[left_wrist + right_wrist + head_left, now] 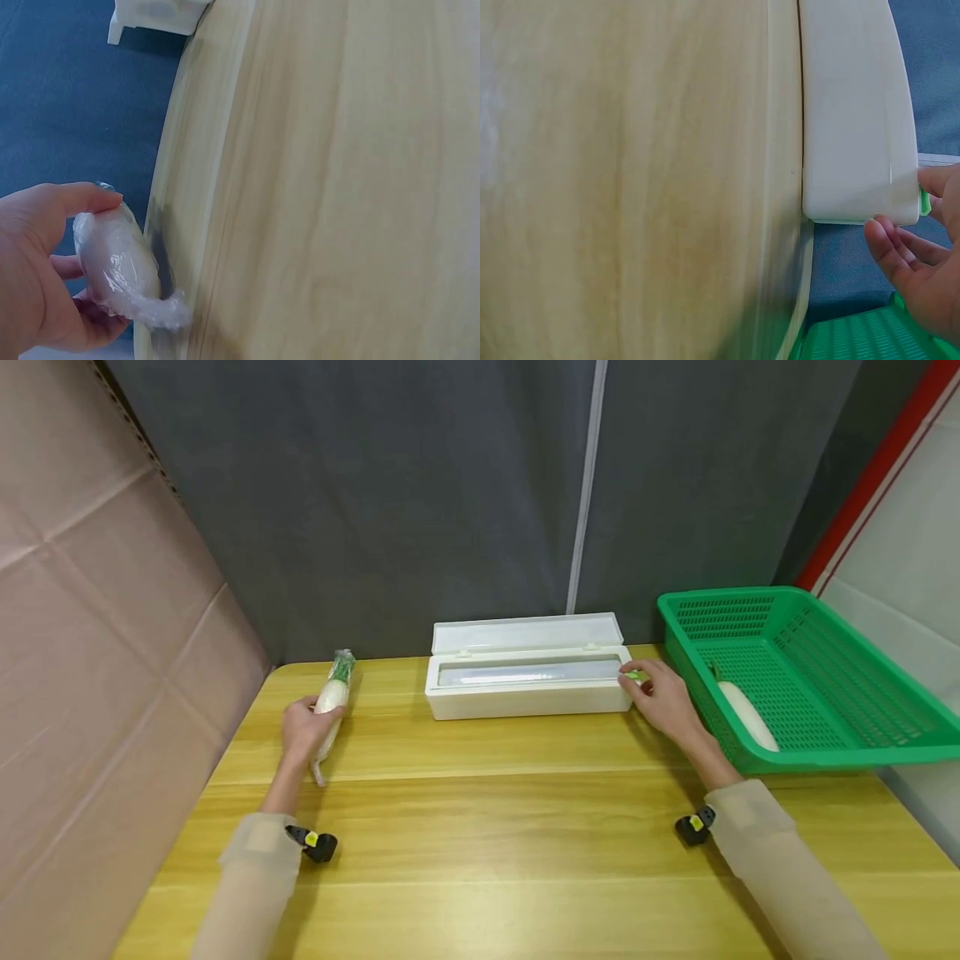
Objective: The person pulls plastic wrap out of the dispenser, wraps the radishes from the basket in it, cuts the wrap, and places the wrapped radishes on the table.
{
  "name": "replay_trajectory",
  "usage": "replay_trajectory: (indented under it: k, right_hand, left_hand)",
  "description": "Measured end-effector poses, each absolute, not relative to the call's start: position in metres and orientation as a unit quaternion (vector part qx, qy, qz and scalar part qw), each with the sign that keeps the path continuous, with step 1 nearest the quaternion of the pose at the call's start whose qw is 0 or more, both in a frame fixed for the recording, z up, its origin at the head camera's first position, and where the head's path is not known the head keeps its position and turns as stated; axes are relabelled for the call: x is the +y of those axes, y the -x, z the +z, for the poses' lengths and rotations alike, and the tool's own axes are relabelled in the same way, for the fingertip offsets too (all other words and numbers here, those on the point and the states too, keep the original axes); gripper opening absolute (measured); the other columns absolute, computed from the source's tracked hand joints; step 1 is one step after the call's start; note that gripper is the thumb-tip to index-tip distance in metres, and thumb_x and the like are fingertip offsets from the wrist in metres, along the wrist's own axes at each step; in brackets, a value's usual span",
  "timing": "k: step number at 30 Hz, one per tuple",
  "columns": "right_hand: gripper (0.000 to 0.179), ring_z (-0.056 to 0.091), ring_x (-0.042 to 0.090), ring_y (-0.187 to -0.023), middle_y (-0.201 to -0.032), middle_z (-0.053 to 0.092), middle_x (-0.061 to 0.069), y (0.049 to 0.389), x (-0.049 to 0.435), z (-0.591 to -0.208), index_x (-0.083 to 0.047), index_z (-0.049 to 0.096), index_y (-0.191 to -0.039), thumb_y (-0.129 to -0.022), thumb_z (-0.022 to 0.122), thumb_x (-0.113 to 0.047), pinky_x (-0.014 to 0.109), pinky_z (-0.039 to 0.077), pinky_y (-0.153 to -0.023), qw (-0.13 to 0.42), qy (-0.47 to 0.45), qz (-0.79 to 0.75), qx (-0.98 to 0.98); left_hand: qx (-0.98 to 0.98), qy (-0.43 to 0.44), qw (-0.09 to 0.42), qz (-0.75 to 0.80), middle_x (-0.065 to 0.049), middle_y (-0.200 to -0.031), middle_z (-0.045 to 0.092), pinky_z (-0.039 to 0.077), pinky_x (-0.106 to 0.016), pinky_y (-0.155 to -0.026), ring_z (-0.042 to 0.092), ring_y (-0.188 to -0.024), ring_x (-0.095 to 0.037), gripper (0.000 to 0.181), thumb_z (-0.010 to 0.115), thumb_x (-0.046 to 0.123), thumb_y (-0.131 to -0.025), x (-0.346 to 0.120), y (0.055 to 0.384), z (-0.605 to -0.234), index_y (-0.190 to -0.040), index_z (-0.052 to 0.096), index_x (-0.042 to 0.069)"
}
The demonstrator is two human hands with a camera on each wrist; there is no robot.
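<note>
On the left, my left hand (306, 727) grips a white radish (333, 697) wrapped in clear film, its green top pointing away. In the left wrist view, the thumb lies over the crinkled wrapped radish (116, 259) and fingers curl beneath. At the table's back stands a white cling film box (528, 700) with its lid (525, 633) raised. My right hand (663, 702) is at the box's right end, pinching a small green slider (634, 676). The right wrist view shows the thumb by the green slider (925, 202) and fingertips against the box's end wall.
A green plastic basket (832, 758) sits on the right of the table, close to the right forearm. Inside it lies another white radish (748, 717). A dark curtain (375, 510) hangs behind the wooden table (480, 827).
</note>
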State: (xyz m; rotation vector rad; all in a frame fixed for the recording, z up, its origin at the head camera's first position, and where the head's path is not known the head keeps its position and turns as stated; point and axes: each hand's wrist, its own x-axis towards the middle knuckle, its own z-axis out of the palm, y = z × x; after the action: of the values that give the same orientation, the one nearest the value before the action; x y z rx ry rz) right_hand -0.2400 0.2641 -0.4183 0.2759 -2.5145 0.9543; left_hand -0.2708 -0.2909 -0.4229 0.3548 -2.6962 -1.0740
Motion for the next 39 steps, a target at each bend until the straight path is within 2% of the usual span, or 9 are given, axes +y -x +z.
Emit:
replay_trajectory:
  k: [7, 14, 28, 39]
  right_hand:
    - [0.023, 0.061, 0.034, -0.079, -0.113, 0.062, 0.024, 0.241, 0.265, -0.42, 0.001, 0.066, -0.115, -0.101, 0.064, -0.017, 0.045, 0.048, -0.076, 0.218, -0.098, 0.344, -0.908]
    - [0.024, 0.061, 0.035, -0.079, -0.114, 0.062, 0.024, 0.24, 0.265, -0.42, 0.002, 0.065, -0.115, -0.101, 0.064, -0.017, 0.046, 0.048, -0.076, 0.216, -0.095, 0.344, -0.909]
    - [0.024, 0.062, 0.035, -0.08, -0.114, 0.062, 0.025, 0.239, 0.264, -0.418, 0.002, 0.065, -0.116, -0.101, 0.063, -0.017, 0.047, 0.048, -0.076, 0.213, -0.097, 0.344, -0.909]
    - [0.025, 0.062, 0.036, -0.082, -0.118, 0.062, 0.026, 0.238, 0.264, -0.415, 0.001, 0.065, -0.116, -0.102, 0.062, -0.019, 0.046, 0.049, -0.077, 0.196, -0.094, 0.346, -0.913]
  left_hand:
    - [-0.923, -0.132, 0.104, -0.346, -0.033, -0.119, 0.061, 0.048, -0.052, -0.086, 0.058, -0.101, -0.043, 0.055, 0.074, 0.028, -0.088, -0.303, 0.272, -0.422, -0.125, 0.063, -0.011]
    - [-0.93, -0.149, 0.057, -0.332, -0.035, -0.128, 0.055, 0.043, -0.056, -0.097, 0.052, -0.111, -0.046, 0.06, 0.072, 0.031, -0.09, -0.31, 0.271, -0.424, -0.13, 0.059, -0.012]
    - [-0.92, -0.145, 0.031, -0.362, -0.034, -0.132, 0.053, 0.046, -0.051, -0.095, 0.053, -0.109, -0.041, 0.074, 0.068, 0.046, -0.094, -0.315, 0.269, -0.425, -0.135, 0.052, -0.014]
    - [-0.917, -0.127, 0.061, -0.373, -0.037, -0.132, 0.052, 0.044, -0.052, -0.099, 0.052, -0.114, -0.045, 0.075, 0.067, 0.044, -0.096, -0.323, 0.266, -0.422, -0.135, 0.049, -0.017]
